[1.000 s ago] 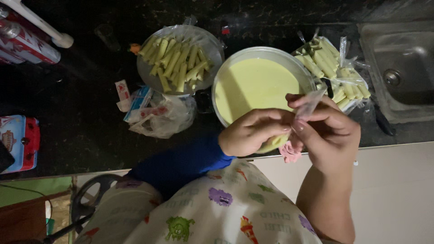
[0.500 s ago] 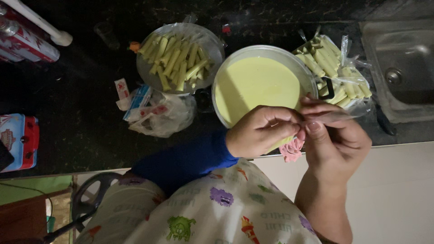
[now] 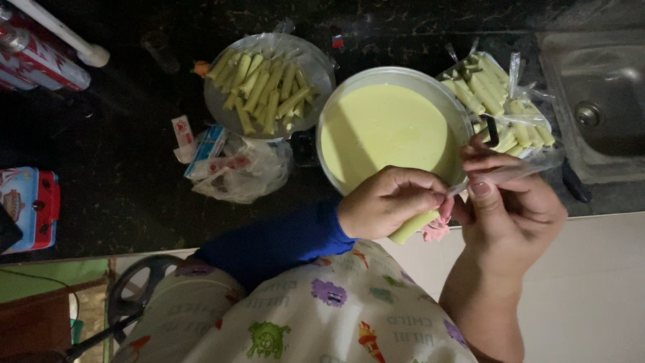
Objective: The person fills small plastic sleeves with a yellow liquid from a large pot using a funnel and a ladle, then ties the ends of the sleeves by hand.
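My left hand (image 3: 393, 202), in a blue sleeve, grips a narrow plastic tube bag (image 3: 411, 228) filled with pale yellow-green liquid at the counter's front edge. My right hand (image 3: 514, 205) pinches the bag's clear empty end (image 3: 521, 169), and the fingertips of both hands meet. Something small and pink (image 3: 435, 230) shows under the hands. Just behind them stands a large round bowl (image 3: 324, 138) of the same yellow-green liquid.
A round plate (image 3: 316, 60) of several filled tubes sits at the back left. More filled tubes lie on plastic (image 3: 500, 101) right of the bowl, beside a steel sink (image 3: 598, 101). Crumpled bags and packets (image 3: 232, 168), a red and blue tin (image 3: 30, 208) and cans (image 3: 40, 60) lie to the left.
My right hand has lowered the bag's clear end from above the bowl's rim down to my left hand. Both hands are now pressed close together.
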